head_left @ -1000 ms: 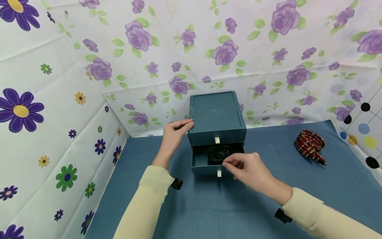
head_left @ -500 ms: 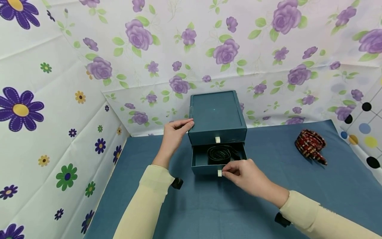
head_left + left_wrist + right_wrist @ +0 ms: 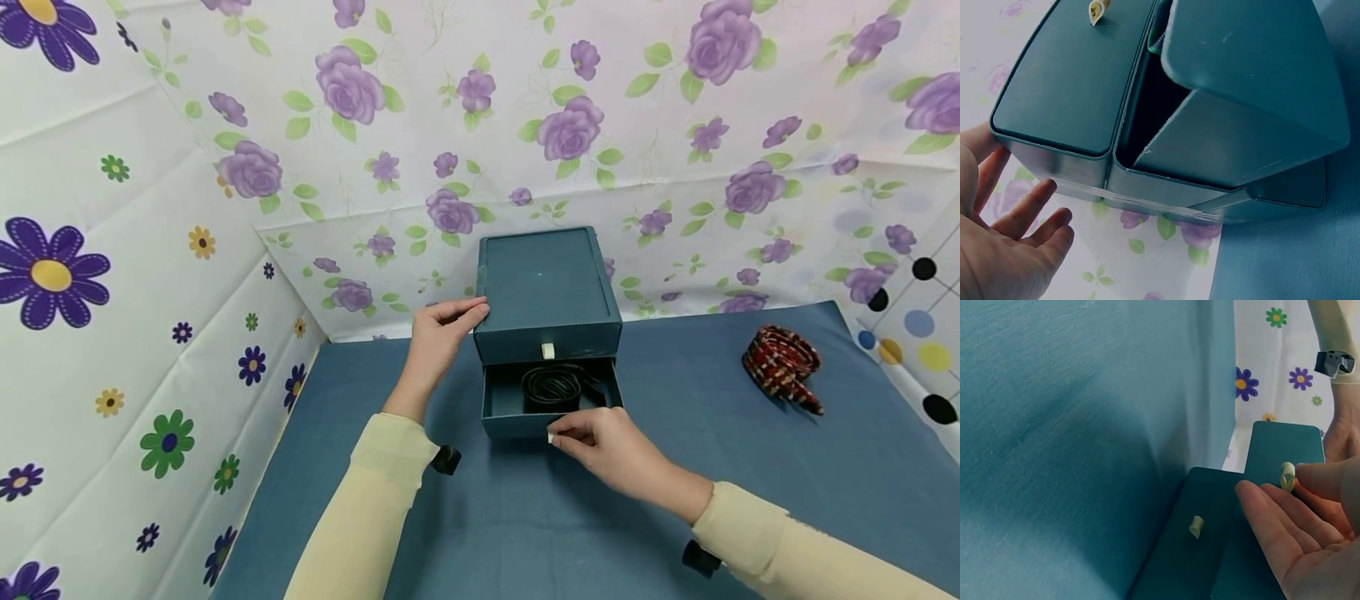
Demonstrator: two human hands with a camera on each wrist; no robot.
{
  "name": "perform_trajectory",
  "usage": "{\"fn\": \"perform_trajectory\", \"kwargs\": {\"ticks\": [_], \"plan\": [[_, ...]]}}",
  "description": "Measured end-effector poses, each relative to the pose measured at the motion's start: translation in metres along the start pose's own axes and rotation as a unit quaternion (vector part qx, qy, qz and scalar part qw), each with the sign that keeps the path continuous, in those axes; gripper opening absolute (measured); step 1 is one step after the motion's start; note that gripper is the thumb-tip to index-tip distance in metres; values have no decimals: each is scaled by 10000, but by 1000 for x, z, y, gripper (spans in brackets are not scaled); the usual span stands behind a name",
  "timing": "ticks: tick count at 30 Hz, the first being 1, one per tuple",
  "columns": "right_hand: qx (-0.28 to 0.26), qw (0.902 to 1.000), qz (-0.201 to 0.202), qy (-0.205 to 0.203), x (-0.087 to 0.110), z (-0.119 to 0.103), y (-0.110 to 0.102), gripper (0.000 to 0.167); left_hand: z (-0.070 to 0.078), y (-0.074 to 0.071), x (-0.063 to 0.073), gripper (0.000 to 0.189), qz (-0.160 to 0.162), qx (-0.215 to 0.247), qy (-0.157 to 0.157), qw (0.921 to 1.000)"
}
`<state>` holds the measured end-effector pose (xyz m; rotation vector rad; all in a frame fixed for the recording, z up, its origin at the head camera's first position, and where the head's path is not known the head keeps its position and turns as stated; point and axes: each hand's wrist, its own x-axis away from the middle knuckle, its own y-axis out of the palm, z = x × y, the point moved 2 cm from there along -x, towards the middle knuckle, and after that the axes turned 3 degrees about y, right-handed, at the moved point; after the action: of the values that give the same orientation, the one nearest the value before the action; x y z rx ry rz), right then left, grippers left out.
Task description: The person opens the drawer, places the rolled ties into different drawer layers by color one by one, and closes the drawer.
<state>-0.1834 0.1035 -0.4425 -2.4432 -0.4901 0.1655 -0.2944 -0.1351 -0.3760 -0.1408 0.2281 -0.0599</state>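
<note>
A dark teal drawer cabinet stands against the back wall, its upper drawer closed. Below it, the pulled-out drawer holds a coiled dark strip, like a rolled belt or necktie. My right hand has its thumb and forefinger at that drawer's pale pull tab, pinching it in the head view. At the cabinet's upper left edge rests my left hand, fingers nearly straight. In the left wrist view, that hand's lower fingers are spread beside the cabinet, holding nothing.
A coiled red plaid strip lies on the blue tablecloth to the right. Flowered sheets close off the back and left. In the left wrist view, another teal front shows beyond the pulled-out drawer.
My right hand has moved left and slightly down from the drawer's front rim to its pull tab, uncovering more of the coiled strip. The left hand stays at the cabinet's edge.
</note>
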Motion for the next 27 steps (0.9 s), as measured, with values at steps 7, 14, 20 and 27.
{"fn": "perform_trajectory", "kwargs": {"ticks": [7, 14, 20, 27], "plan": [[-172, 9997, 194, 11, -1, 2, 3, 18, 0, 0, 0, 30, -26, 48, 8, 10000], [-172, 9993, 332, 33, -3, 4, 3, 16, -1, 0, 0, 31, -37, 41, -23, 10000], [-191, 9991, 378, -38, -4, 4, 0, 15, -1, 0, 0, 31, -25, 31, -1, 10000], [-236, 9992, 336, 6, -6, 5, -3, 16, 7, 0, 3, 31, -92, 36, -128, 9999]]}}
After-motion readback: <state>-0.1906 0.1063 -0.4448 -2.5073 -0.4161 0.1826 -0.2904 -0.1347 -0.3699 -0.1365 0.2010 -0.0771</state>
